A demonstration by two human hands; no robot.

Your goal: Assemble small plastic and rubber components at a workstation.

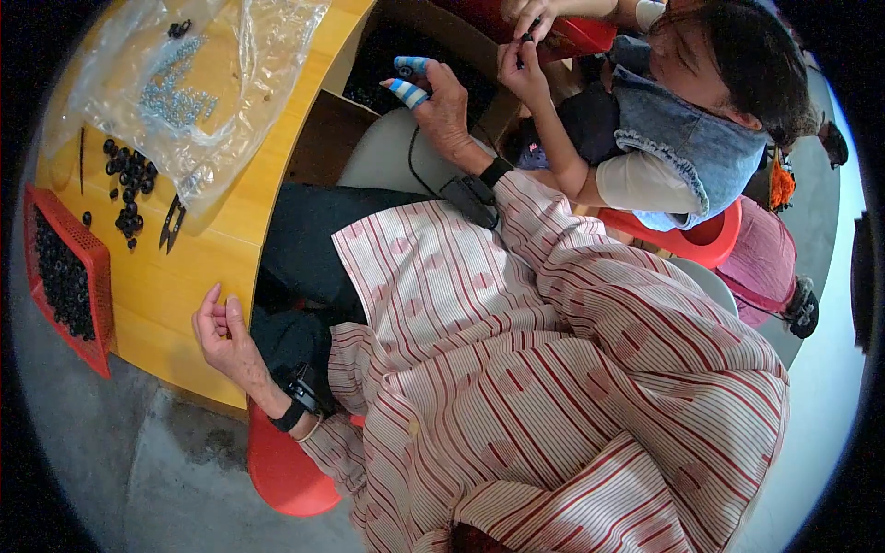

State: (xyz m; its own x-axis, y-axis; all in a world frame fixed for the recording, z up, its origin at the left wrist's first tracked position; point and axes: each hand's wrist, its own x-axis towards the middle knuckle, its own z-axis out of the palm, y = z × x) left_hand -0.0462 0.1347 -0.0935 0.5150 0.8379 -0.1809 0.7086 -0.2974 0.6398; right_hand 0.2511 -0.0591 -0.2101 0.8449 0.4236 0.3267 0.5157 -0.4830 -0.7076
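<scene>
My left hand [224,343] rests palm up at the near edge of the yellow table [175,323], its fingers loosely curled and thumb apart, with nothing seen in it. My right hand [444,112] is raised over an open carton [419,41] with dark contents. Blue-and-white striped tape wraps its thumb and forefinger. A small black round part [405,72] shows between those two fingertips. On the table lie several loose black round parts [132,175] and black thread snips [171,224]. A clear plastic bag [263,69] with small bluish metallic pieces [180,92] lies beyond them.
A red basket [100,276] full of black parts stands at the table's left edge. To my right sits another person [664,138], whose hands [527,64] hold a small black piece. A red tub [585,37], a grey rounded surface [378,152] and red stools [290,479] are close by.
</scene>
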